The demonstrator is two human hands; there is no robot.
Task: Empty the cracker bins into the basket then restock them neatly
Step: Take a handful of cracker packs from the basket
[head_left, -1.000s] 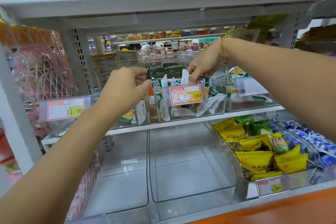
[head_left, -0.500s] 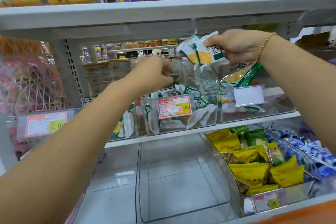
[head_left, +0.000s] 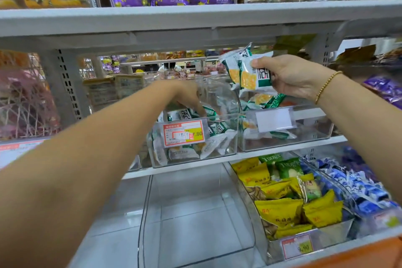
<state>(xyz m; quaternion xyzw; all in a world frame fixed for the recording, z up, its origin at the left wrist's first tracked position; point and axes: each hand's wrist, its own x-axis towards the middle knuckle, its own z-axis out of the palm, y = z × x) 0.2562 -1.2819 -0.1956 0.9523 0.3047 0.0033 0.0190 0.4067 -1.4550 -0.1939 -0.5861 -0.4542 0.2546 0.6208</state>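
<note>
Emptying is underway: the right hand [head_left: 289,76] grips cracker packets [head_left: 250,72]; left hand [head_left: 189,98] fingers dig into the half-full middle bin [head_left: 228,148], grip unclear. Basket unseen.

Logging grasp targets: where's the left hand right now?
Head view, centre: the left hand reaches into the clear cracker bin with the orange price tag, fingers among its packets, left of the right hand.

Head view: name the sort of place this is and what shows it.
Most likely a shop's snack aisle: metal shelving, clear bins with price tags, and more stocked shelves behind. The right hand holds cracker packets.
</note>
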